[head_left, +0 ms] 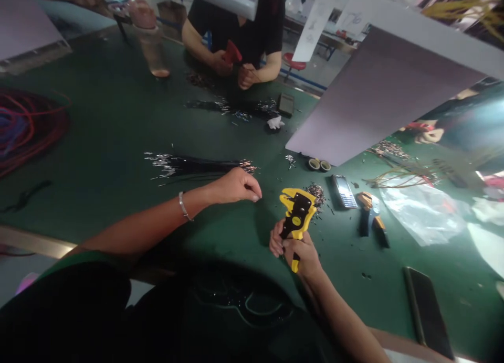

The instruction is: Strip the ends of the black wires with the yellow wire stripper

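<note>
My right hand [293, 250] is wrapped round the handles of a yellow and black wire stripper [297, 212], held upright above the green table [118, 121]. My left hand [236, 185], a bracelet on its wrist, hovers with fingers curled and pinched together; whether anything is in them is too small to see. It is just in front of a bundle of black wires with bare metal ends [197, 166]. A small heap of wire scraps [317, 192] lies beside the stripper's head.
A person across the table holds a red tool [233, 52] over more black wires [232, 107]. A phone [344, 191], orange pliers [370, 216], tape rolls [318, 164], plastic bag [423, 211], dark slab [427, 310], red cable coil [23, 127], bottle [151, 43] and grey board [378, 100] surround me.
</note>
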Demonstrator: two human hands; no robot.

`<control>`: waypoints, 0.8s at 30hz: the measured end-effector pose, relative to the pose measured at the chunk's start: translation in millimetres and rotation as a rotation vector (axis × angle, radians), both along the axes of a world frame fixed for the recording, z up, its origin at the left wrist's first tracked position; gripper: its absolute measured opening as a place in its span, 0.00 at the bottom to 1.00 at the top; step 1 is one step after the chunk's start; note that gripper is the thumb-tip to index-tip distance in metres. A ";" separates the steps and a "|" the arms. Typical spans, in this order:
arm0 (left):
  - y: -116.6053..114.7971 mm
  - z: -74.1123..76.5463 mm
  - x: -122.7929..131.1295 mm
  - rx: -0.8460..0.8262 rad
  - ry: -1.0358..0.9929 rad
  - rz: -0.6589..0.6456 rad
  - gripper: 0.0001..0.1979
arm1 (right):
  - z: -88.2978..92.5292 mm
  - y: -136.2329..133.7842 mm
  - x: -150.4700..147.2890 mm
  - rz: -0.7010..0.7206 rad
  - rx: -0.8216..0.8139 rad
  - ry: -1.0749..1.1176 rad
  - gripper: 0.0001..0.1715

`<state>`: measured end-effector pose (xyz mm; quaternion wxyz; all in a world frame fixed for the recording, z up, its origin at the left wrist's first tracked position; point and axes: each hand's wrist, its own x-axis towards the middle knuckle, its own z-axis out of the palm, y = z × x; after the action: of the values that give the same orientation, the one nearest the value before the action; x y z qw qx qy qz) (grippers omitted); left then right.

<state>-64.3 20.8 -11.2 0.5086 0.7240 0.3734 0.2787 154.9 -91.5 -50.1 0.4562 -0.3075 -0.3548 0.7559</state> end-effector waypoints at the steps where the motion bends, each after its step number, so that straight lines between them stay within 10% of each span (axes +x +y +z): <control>1: -1.5 2.3 0.4 0.013 0.005 0.007 0.05 | 1.1 1.0 0.3 -0.005 0.001 -0.006 0.11; 15: -28.6 24.9 8.7 0.435 0.017 0.165 0.05 | 2.4 6.1 7.9 -0.147 0.194 -0.371 0.21; 24: -46.9 37.4 11.3 0.574 -0.069 0.149 0.07 | 3.2 4.2 2.1 -0.270 0.405 -1.174 0.22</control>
<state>-53.0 -26.1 26.2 0.2736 0.7990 0.3139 0.4337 157.1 -87.3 -46.9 0.3260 -0.6205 -0.6399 0.3151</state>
